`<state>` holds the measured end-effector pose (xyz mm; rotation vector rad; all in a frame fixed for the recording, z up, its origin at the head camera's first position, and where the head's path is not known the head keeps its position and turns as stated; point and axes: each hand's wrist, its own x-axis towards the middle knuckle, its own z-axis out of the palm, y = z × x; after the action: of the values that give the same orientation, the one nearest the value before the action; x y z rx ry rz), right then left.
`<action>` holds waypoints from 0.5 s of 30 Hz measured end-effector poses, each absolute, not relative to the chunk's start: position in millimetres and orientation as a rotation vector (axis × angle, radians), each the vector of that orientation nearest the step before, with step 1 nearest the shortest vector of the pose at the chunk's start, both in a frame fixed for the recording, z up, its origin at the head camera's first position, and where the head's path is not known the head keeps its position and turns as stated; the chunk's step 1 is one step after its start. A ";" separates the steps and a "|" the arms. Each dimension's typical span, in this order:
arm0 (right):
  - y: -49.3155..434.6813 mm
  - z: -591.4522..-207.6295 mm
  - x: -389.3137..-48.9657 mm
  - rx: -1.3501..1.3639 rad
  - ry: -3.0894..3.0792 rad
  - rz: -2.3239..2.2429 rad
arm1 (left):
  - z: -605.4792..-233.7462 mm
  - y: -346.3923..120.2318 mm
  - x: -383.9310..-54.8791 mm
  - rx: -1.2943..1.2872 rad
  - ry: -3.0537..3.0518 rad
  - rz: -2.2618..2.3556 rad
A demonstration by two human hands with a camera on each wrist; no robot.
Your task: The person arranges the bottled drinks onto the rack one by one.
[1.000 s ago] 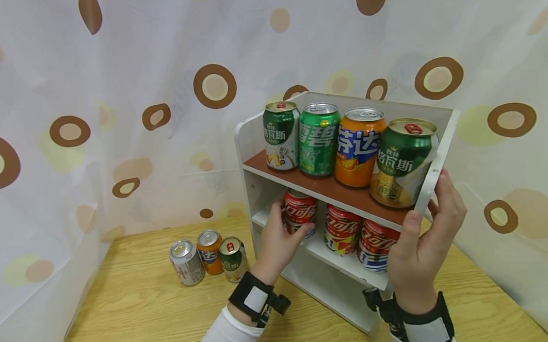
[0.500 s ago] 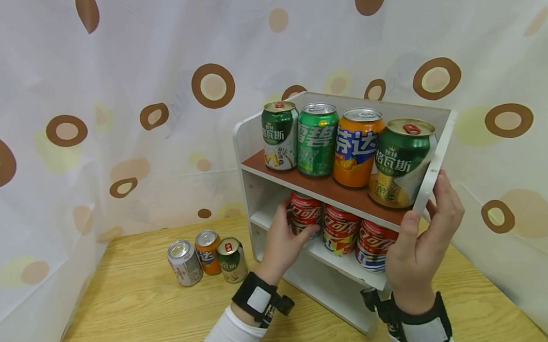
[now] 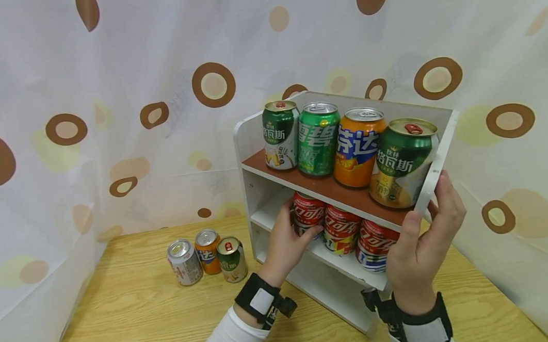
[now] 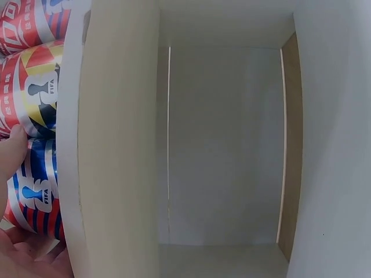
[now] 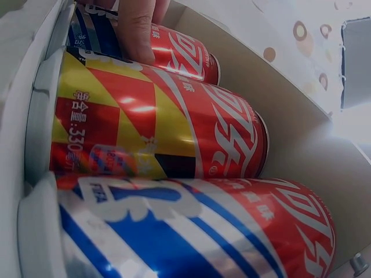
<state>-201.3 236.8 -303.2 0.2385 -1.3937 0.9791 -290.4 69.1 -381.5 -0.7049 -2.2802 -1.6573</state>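
A white shelf unit (image 3: 258,190) with three levels stands on the table. On its middle level, my left hand (image 3: 282,243) grips the leftmost red cola can (image 3: 307,210), thumb at the front. That can stands upright against a second cola can (image 3: 341,230). A third cola can (image 3: 374,246) is to the right, close beside the second. The thumb (image 4: 11,153) of the left hand presses the can in the left wrist view. My right hand (image 3: 420,253) holds the unit's right side panel, thumb at its front edge; some fingertips are hidden behind the panel.
The top level carries a green-white kvass can (image 3: 280,137), a Sprite can (image 3: 318,140), an orange Fanta can (image 3: 357,148) and a larger kvass can (image 3: 401,164). Left of the unit stand a silver can (image 3: 185,263), an orange can (image 3: 208,253) and a green-gold can (image 3: 232,260).
My left hand has slid the leftmost cola can right along the middle level, closing the gap to the second can. The right hand stays on the side panel.
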 end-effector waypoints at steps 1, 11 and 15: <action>236.7 -303.2 -201.2 0.238 -1.394 0.979 | -382.1 69.1 -290.3 -0.711 -2.281 -1.651; 236.6 -302.7 -200.9 0.236 -1.391 0.978 | -385.2 64.5 -286.2 -0.744 -2.274 -1.665; 236.3 -302.2 -200.7 0.235 -1.388 0.977 | -385.8 56.7 -280.4 -0.688 -2.280 -1.661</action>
<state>-200.7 236.3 -302.2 0.2353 -1.3881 0.9765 -280.4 56.7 -385.8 -0.6875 -2.2803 -1.6605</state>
